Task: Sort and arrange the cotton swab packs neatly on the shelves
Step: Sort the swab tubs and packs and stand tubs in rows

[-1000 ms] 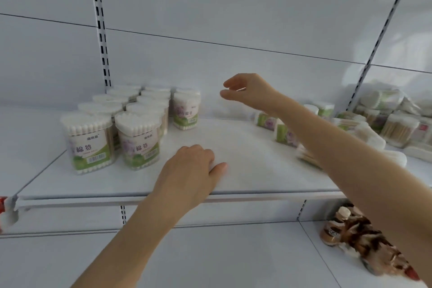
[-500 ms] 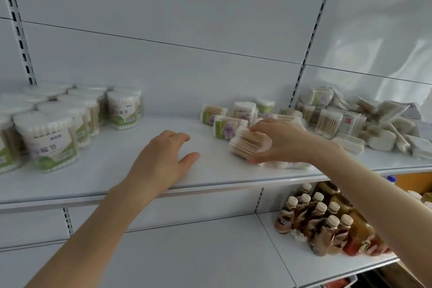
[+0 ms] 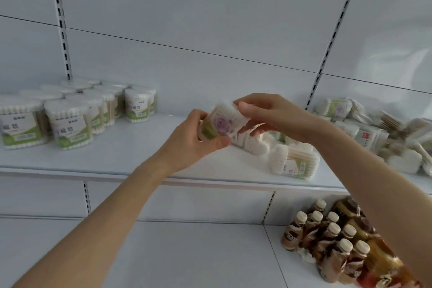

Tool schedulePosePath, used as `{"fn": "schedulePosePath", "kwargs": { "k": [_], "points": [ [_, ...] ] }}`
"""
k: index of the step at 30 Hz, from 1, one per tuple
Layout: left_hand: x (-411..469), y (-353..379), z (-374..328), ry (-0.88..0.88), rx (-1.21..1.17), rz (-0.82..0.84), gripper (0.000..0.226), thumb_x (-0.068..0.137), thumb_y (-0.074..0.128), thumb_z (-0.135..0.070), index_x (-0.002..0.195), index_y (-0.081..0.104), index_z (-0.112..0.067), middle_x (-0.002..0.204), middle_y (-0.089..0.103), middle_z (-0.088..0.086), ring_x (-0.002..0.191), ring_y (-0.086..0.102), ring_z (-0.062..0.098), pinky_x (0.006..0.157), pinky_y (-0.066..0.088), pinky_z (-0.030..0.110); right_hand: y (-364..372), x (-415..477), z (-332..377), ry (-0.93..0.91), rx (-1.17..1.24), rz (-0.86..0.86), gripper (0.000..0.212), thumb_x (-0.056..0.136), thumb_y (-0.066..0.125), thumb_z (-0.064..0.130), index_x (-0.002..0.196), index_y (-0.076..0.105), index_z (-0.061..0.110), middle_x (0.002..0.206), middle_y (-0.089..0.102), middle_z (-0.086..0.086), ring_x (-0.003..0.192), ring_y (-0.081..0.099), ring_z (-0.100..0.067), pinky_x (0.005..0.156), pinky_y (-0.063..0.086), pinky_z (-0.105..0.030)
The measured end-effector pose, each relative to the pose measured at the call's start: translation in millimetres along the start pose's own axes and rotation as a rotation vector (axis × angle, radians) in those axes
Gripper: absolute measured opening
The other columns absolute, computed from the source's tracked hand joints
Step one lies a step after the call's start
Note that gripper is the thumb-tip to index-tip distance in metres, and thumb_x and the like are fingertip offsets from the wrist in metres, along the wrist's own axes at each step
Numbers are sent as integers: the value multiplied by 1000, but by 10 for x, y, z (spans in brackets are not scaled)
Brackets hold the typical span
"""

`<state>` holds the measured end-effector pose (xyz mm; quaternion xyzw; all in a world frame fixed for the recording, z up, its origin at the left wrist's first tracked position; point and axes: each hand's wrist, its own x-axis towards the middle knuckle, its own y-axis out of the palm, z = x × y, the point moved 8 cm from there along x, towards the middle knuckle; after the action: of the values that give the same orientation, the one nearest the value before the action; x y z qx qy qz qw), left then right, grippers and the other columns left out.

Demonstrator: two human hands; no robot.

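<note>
I see the shelf (image 3: 121, 159) running wide and white across my view. At three o'clock a heap (image 3: 374, 133) of swab packets lies jumbled on it, some flat, some tilted, spilling toward the middle, where a fallen pack (image 3: 294, 163) lies on its side near the front edge. At nine o'clock the tubs (image 3: 70, 124) stand upright in tidy rows, labels toward me. At five o'clock, on the lower shelf (image 3: 187, 252), bottles (image 3: 327, 238) with pale caps cluster together.

The hands meet at the centre. My left hand (image 3: 189, 145) grips a pack (image 3: 219, 124) from its seven o'clock side, thumb curled under it. My right hand (image 3: 268, 114) pinches the same pack at its two o'clock corner — thumb on top, fingers beneath. The pack shows a purple flower label and hangs tilted above the shelf, just beside the heap's near end.
</note>
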<state>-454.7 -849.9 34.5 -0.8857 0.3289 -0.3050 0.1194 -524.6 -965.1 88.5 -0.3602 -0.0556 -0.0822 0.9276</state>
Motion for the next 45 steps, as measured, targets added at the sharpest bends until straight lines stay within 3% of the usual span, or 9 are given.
{"fn": "schedulePosePath", "kwargs": {
  "k": [5, 9, 13, 16, 23, 28, 32, 36, 45],
  "points": [
    [42, -43, 28, -55, -29, -45, 51, 72, 63, -50, 113, 51, -22, 106, 59, -7, 92, 61, 11, 77, 50, 25, -90, 138, 9, -44, -73, -132, 44, 64, 70, 52, 98, 64, 25, 88, 71, -3, 70, 66, -13, 77, 54, -41],
    [201, 90, 87, -4, 278, -55, 59, 86, 64, -32, 136, 39, -13, 131, 46, 6, 110, 52, 16, 85, 35, 18, -604, 162, -135, -20, -55, -518, 46, 77, 69, 43, 109, 62, 11, 93, 69, -10, 72, 64, -16, 73, 55, -35],
    [493, 502, 53, 158, 567, 131, 60, 88, 63, -19, 140, 36, -7, 142, 37, 12, 129, 38, 24, 103, 30, 27, -895, 92, -320, 16, -16, -623, 55, 80, 67, 43, 120, 55, 8, 94, 65, -7, 80, 64, -19, 77, 54, -37],
    [743, 688, 94, 194, 703, 227, 63, 85, 66, -21, 137, 37, -4, 137, 40, 13, 123, 42, 26, 96, 39, 40, -942, 52, -443, 54, -87, -633, 61, 74, 68, 51, 120, 55, 13, 102, 62, -8, 94, 62, -23, 87, 52, -44],
    [960, 686, 273, 171, 1036, 201, 44, 84, 64, -24, 122, 48, -6, 125, 48, 14, 117, 42, 32, 88, 42, 38, -966, 18, -585, 62, -97, -619, 65, 72, 68, 55, 122, 55, 15, 107, 60, -7, 99, 61, -22, 89, 51, -45],
    [490, 52, 101, -24, 579, -41, 49, 79, 72, -29, 116, 46, -8, 110, 58, 7, 100, 56, 24, 83, 46, 36, -831, 237, -517, 34, -40, -562, 62, 73, 68, 54, 120, 55, 15, 101, 65, -9, 89, 66, -23, 85, 54, -46],
    [-146, -406, 77, -65, 226, -208, 40, 77, 74, -25, 106, 46, -19, 90, 56, -15, 81, 57, 0, 66, 45, 8, -403, 658, -249, -14, -3, -452, 54, 77, 69, 47, 116, 55, 13, 90, 67, -8, 85, 68, -26, 85, 53, -46],
    [-547, -917, 187, -86, 107, -340, 41, 74, 75, -24, 107, 50, -25, 91, 60, -18, 78, 60, -7, 66, 46, 6, 259, 1106, 117, -75, -48, -330, 47, 77, 68, 48, 108, 55, 17, 93, 67, -8, 70, 64, -15, 79, 55, -35],
    [-847, -1509, 455, -87, -8, -252, 45, 60, 68, -44, 102, 55, -33, 90, 67, -15, 83, 63, -3, 71, 50, 14, 1317, 1716, 486, -60, -333, -201, 49, 75, 69, 51, 109, 59, 17, 94, 53, -1, 83, 51, -15, 65, 39, -24]
  ]
}}
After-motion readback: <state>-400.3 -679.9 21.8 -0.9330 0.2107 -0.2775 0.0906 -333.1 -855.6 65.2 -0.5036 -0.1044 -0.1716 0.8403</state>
